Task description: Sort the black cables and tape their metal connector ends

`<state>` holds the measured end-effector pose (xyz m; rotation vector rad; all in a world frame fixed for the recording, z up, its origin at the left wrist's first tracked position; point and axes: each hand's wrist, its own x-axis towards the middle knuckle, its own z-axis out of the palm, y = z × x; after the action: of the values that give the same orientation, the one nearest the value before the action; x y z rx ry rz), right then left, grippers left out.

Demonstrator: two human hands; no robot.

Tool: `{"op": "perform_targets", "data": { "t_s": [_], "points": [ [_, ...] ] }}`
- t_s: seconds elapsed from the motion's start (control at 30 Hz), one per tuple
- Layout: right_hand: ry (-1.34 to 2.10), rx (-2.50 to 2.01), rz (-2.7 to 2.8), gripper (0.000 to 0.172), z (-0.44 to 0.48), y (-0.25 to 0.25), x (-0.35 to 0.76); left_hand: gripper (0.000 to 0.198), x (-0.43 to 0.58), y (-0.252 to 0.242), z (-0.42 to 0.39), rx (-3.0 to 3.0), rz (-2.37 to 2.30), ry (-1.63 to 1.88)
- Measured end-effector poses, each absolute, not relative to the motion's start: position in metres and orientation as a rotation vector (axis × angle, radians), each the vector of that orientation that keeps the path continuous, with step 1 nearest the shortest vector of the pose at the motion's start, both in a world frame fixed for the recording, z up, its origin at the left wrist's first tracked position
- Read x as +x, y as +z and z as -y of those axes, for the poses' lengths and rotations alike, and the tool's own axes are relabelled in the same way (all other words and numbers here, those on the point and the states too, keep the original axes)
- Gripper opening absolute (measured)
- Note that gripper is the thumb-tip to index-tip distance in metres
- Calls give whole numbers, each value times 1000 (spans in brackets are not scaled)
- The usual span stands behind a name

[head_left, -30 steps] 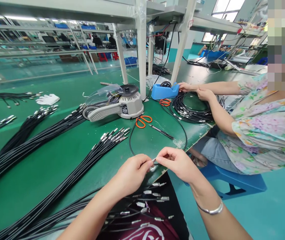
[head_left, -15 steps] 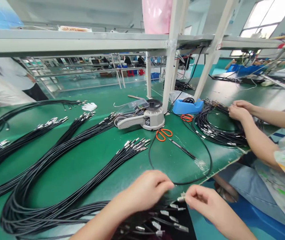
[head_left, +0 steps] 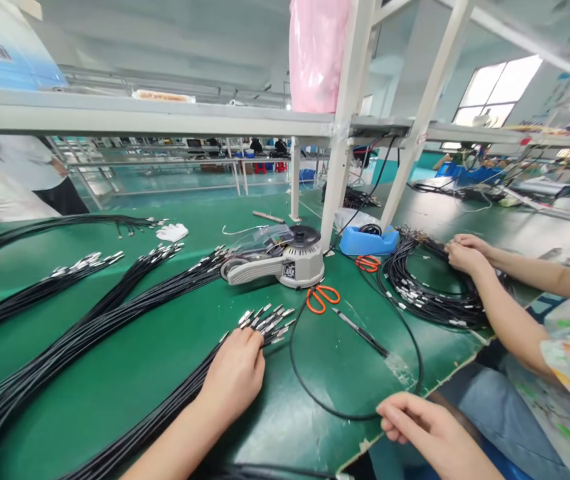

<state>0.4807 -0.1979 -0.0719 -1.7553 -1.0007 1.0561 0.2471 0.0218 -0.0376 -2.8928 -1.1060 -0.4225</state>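
Observation:
My left hand (head_left: 235, 367) lies over the connector end of a bundle of black cables (head_left: 199, 373), its fingers curled down among the silver tips; what they grip is hidden. At the table's front edge, my right hand (head_left: 415, 423) has its fingers pressed together beside a single looped black cable (head_left: 332, 412). Whether anything is between those fingertips is too small to tell. Beyond the loop lie orange-handled scissors (head_left: 322, 299) and a thin dark tool (head_left: 359, 331) with a pale tip.
A grey round tape machine (head_left: 301, 260) stands mid-table, near a blue dispenser (head_left: 369, 241). More cable bundles (head_left: 149, 297) lie left. At right, another person's hands (head_left: 467, 253) touch coiled cables (head_left: 425, 300). A shelf post (head_left: 341, 167) rises behind.
My left hand has moved left and forward onto the bundle's connectors. My right hand has shifted slightly right and down, and the connector near its fingertips no longer shows. The view has tilted up.

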Motion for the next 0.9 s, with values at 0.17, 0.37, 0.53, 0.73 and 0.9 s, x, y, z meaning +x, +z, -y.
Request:
{"op": "perform_targets", "data": {
  "t_s": [0.17,0.37,0.53,0.73,0.9],
  "points": [
    [1002,-1405,729,24,103,-23,492,23,251,-42,-25,-2903,1247,-546],
    [1024,-1117,361,6,-37,7,470,35,264,-45,-15,-3316,1504,-1030],
    [1063,-1063,174,16,-104,7,433,32,266,-37,-7,-3419,1450,-1274],
    [1051,-1026,104,22,-124,12,421,31,257,-42,-7,-3407,1443,-1503],
    [1046,-1028,105,25,-125,12,417,26,256,-47,-7,-3352,1446,-1748]
  ]
}}
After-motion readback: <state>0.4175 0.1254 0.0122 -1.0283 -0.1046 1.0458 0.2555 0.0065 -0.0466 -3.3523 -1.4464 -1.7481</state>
